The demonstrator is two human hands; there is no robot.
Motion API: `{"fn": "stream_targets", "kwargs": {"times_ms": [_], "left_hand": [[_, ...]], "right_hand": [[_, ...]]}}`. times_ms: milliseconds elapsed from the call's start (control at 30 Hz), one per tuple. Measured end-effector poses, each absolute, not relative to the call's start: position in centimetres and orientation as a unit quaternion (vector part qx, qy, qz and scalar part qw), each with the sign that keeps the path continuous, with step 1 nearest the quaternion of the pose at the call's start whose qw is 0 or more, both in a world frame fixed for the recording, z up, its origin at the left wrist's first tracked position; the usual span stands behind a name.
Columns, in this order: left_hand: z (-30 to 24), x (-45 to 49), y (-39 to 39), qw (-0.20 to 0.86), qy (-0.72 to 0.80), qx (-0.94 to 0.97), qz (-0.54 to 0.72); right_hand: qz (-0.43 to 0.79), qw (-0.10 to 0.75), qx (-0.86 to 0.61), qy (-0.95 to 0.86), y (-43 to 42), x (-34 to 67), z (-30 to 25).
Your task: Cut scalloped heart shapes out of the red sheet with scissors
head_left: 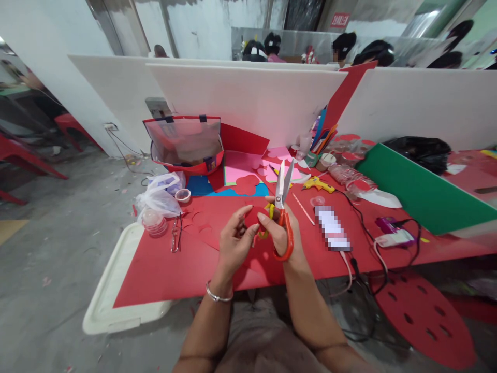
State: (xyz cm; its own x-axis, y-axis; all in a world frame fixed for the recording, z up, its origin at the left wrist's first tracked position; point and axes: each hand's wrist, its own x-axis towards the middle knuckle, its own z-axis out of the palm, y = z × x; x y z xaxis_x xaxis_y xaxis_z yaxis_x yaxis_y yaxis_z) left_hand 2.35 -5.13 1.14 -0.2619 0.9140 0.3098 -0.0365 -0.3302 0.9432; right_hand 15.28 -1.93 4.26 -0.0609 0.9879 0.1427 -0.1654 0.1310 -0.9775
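My left hand pinches a small red piece of paper between thumb and fingers. The thumb of my right hand presses on the same piece from the other side. A pair of orange-handled scissors hangs in my right hand, its blades pointing away from me and slightly apart. Something yellow shows by my right fingers, partly hidden, and I cannot make out what it is. Under both hands lies a large red sheet covering the table, with cut red scraps on it.
Left lie glasses, stacked clear lids and a plastic bag. Behind stand a tote bag and pink sheets. A yellow glue gun, phone and cables lie right, beside a green board.
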Motion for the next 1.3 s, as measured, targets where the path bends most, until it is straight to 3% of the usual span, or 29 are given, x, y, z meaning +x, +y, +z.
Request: {"fn": "stream_targets", "kwargs": {"times_ms": [300, 467, 733, 1300], "left_hand": [[1.0, 2.3, -5.4, 0.361, 0.444, 0.479, 0.665], [1.2, 2.0, -5.5, 0.343, 0.463, 0.433, 0.693], [1.3, 2.2, -5.3, 0.404, 0.459, 0.421, 0.67], [0.8, 2.0, -5.3, 0.363, 0.455, 0.416, 0.698]], "right_hand": [[0.454, 0.558, -0.434, -0.542, -1.8, 15.1, 3.8], [0.499, 0.555, -0.417, -0.518, -2.0, 15.0, 4.5], [0.511, 0.564, -0.404, -0.507, -2.1, 14.8, 4.2], [0.524, 0.545, -0.409, -0.511, -2.1, 15.0, 4.5]]}}
